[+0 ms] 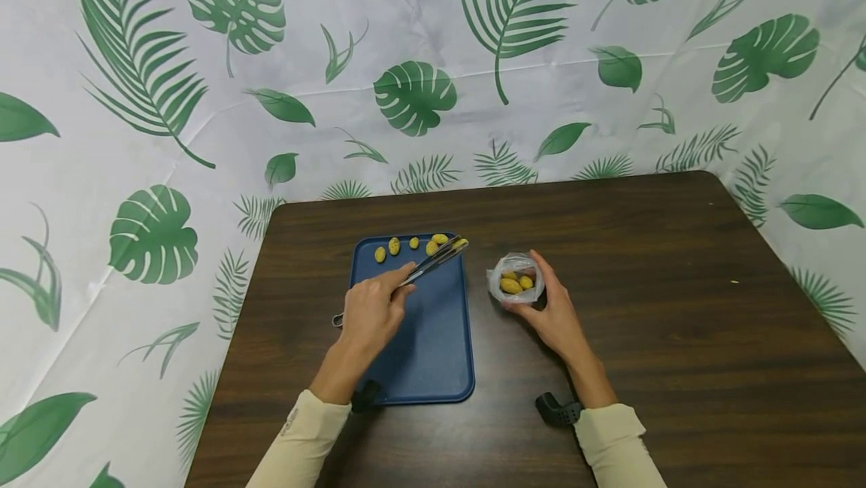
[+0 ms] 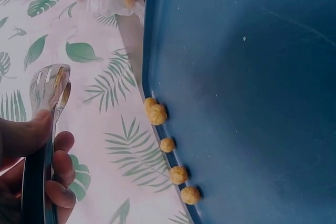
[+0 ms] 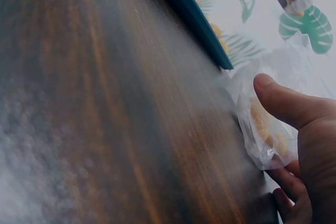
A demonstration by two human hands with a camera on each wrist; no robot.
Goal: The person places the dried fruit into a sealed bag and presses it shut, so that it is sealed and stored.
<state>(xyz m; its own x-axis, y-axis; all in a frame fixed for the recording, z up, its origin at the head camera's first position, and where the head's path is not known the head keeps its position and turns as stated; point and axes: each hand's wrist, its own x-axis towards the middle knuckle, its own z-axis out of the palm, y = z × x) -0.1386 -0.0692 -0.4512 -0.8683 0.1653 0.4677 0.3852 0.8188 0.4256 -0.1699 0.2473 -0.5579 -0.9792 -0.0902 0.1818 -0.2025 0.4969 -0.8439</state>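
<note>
My left hand (image 1: pixel 373 311) grips a pair of metal tongs (image 1: pixel 433 261) over the blue tray (image 1: pixel 433 353). A small yellow oval piece shows between the tongs' tips in the left wrist view. Several similar yellow, speckled, potato-like pieces (image 2: pixel 178 174) lie along the tray's far edge. To the right of the tray, my right hand (image 1: pixel 556 315) holds a clear plastic bag (image 3: pixel 247 135) by its side, thumb and fingers curled round it. The bag's mouth is open upward, with a few yellow pieces (image 1: pixel 511 286) and something reddish inside.
The tray stands on a dark wood-grain table (image 1: pixel 643 307), its right rim a short way from the bag. Behind the table hangs a white cloth (image 1: pixel 325 134) printed with green leaves. A tiny yellow scrap (image 1: pixel 734 281) lies at the table's right.
</note>
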